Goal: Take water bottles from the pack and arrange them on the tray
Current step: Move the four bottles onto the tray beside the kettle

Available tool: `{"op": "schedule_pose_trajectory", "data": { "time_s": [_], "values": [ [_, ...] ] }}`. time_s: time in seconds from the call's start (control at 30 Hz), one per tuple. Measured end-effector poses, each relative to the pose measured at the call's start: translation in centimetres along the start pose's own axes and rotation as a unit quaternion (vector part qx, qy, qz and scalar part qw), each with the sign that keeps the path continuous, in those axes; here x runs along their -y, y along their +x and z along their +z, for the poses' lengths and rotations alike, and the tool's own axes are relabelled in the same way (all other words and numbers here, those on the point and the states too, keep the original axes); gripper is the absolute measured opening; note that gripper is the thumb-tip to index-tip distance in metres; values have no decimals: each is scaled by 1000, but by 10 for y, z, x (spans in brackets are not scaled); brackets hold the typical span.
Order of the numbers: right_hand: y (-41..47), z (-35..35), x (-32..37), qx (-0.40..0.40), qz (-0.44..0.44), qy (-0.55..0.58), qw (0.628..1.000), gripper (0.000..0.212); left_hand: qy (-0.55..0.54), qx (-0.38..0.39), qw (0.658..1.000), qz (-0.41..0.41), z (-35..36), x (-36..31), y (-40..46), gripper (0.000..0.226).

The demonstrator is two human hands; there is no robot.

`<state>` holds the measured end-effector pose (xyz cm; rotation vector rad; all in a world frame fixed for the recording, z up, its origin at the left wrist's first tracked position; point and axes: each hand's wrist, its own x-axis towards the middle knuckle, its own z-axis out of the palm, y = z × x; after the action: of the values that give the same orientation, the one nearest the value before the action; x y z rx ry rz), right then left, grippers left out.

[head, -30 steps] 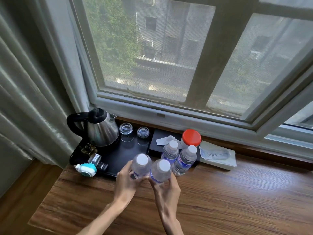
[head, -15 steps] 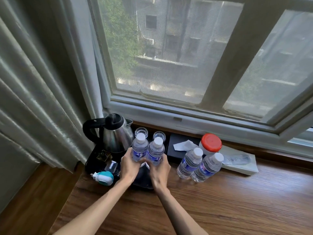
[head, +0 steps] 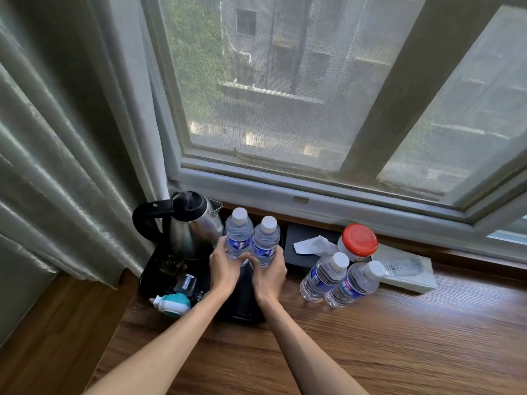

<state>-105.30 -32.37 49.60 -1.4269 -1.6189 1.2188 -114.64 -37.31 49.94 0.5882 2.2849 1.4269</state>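
Both hands up over the black tray (head: 242,310) now: left hand (head: 225,267) wrapped round one water bottle (head: 239,238), right hand (head: 269,273) wrapped round a second bottle (head: 265,242), the two side by side, upright, caps up, touching or nearly so. They're at the back of the tray, just right of the steel kettle (head: 188,223); can't tell if the bases are down on the tray, hands hide them. Two more bottles (head: 323,276) (head: 353,283) stand on the wooden counter (head: 370,337) to the right, off the tray, leaning together. Behind those, a red-lidded jar (head: 359,240) and a black tissue box (head: 302,246). Small teal & white gadget (head: 172,305) at the tray's front-left corner. Curtain (head: 57,138) left, window (head: 313,95) ahead.
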Motion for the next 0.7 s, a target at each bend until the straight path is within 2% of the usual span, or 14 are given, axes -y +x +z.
{"op": "schedule_pose_trajectory", "data": {
  "time_s": [0.2, 0.37, 0.47, 0.53, 0.6, 0.7],
  "values": [
    [0, 1, -4, 7, -3, -5, 1000, 48, 4, -1, 1000, 12, 2, 2, -6, 52],
    [-13, -17, -7, 62, 32, 17, 997, 81, -8, -5, 1000, 2, 6, 5, -35, 90],
    [-43, -50, -18, 95, 52, 36, 993, 63, -12, -31, 999, 12, 14, 11, -88, 85],
    [-64, -80, -32, 64, 45, 23, 997, 45, -24, -28, 999, 14, 21, 13, -120, 74],
    [-75, -111, -45, 13, 63, 29, 997, 37, -21, 20, 999, 29, 31, 12, -139, 67],
    [-73, -154, -54, -79, 80, 13, 994, 44, -1, 133, 990, 48, 51, -2, -144, 64]
  ]
}}
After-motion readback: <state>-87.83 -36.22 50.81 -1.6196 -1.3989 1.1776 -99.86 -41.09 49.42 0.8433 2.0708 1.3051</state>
